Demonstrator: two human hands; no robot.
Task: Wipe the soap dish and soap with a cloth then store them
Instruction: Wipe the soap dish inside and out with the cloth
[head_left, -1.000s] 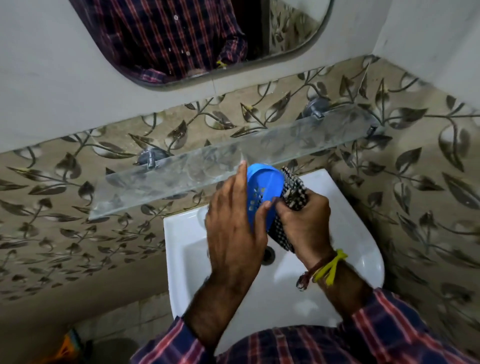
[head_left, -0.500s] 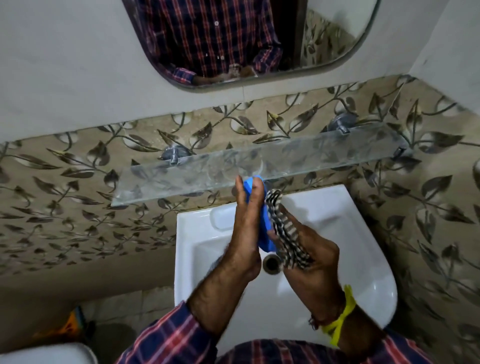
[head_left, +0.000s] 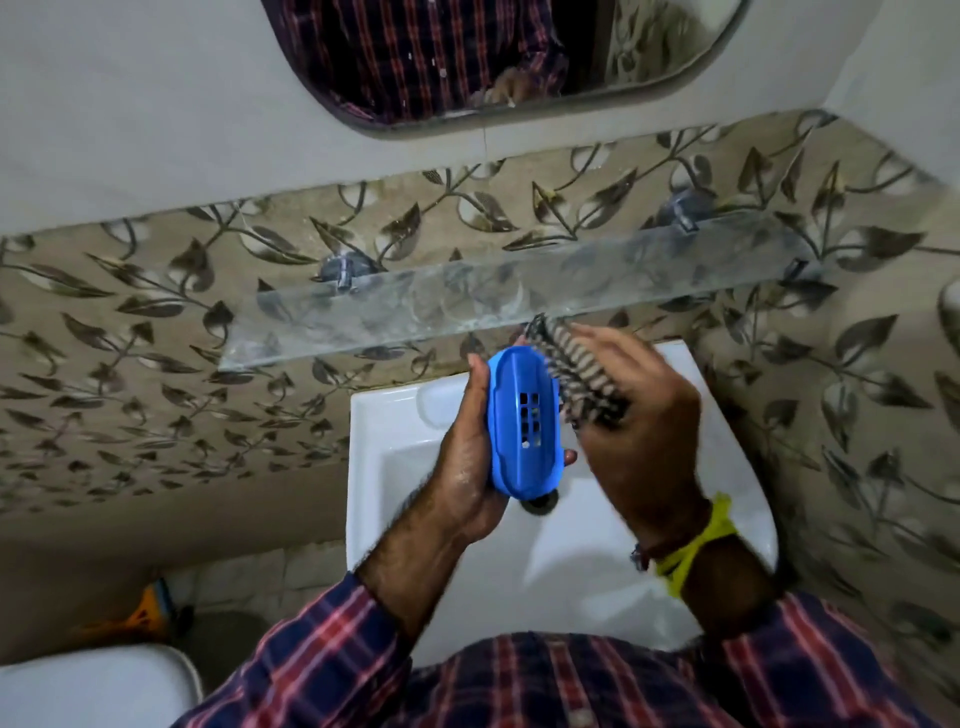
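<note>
While we look down over the basin, we count one white sink (head_left: 395, 467) fixed against the leaf-patterned wall, one glass shelf (head_left: 395, 317) above it on two metal brackets, and one mirror (head_left: 649, 62) higher still, showing a checked shirt. One white rounded fixture (head_left: 93, 686) sits at the lower left. Our two hands are raised over the sink bowl. Our left hand (head_left: 467, 467) holds the single blue soap dish (head_left: 524, 421) upright on its long edge, palm along one side, a fingertip showing past the other side, the slotted base facing us. Our right hand (head_left: 639, 415), blurred, holds one black-and-white checked cloth (head_left: 571, 374) with its fingers curved round it, the cloth touching the dish's right rim. One yellow thread band (head_left: 701, 540) circles the right wrist. We see no soap.
</note>
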